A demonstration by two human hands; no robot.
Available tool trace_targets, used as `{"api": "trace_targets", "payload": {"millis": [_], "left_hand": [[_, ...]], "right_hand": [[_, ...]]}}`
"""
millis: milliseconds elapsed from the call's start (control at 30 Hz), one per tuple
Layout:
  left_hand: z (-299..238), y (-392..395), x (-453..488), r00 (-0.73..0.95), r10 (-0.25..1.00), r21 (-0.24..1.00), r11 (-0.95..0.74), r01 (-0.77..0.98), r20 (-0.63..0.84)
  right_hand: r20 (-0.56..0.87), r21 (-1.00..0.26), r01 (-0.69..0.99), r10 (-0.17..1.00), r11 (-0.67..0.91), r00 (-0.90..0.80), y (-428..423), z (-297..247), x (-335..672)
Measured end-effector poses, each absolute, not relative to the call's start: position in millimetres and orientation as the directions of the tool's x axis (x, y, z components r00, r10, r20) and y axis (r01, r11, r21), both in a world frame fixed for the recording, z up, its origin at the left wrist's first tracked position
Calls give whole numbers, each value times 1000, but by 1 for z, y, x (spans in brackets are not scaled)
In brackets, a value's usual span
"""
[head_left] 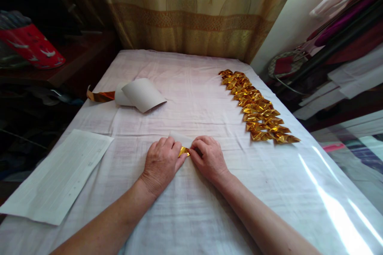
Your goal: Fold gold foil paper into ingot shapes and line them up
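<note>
Between my hands, low over the middle of the cloth, is a sheet of gold foil paper with a whitish back showing beyond my fingers. My left hand is closed on its left part, thumb and fingers pressed together. My right hand pinches the right part with thumb and forefinger. Only a small shiny gold bit shows between the thumbs; the rest of the paper is partly hidden under the hands. To the right lie two rows of folded gold foil pieces, set close together.
A curled stack of pale-backed paper with a copper-coloured strip lies at the far left. Nearer, a printed sheet lies flat. A red container stands on a dark shelf. A gold curtain hangs behind the white cloth.
</note>
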State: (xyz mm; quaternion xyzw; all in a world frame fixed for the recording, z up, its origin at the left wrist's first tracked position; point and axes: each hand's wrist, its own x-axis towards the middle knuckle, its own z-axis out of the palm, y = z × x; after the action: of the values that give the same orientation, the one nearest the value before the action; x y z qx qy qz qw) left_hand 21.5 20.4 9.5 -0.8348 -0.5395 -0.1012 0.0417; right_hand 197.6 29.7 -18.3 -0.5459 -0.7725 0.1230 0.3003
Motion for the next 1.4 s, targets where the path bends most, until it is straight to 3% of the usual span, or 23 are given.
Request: {"api": "trace_targets", "payload": {"millis": [400, 867, 1033, 1167, 1400], "left_hand": [[8, 19, 22, 382, 901, 67, -402, 913, 206], [11, 20, 24, 383, 905, 61, -400, 915, 184], [10, 20, 24, 370, 903, 122, -402, 908, 221], [8, 20, 24, 370, 896, 116, -406, 906, 246], [6, 20, 22, 387, 886, 72, -416, 906, 255]], "right_hand": [[280, -545, 768, 937, 335, -210, 32, -16, 196], [305, -679, 617, 917, 399, -257, 36, -23, 210], [427, -513, 716, 864, 474, -266, 25, -23, 207], [397, -321, 793, 834, 518, -384, 18, -19, 204], [324, -264, 824, 851, 500, -413, 14, -19, 209]]}}
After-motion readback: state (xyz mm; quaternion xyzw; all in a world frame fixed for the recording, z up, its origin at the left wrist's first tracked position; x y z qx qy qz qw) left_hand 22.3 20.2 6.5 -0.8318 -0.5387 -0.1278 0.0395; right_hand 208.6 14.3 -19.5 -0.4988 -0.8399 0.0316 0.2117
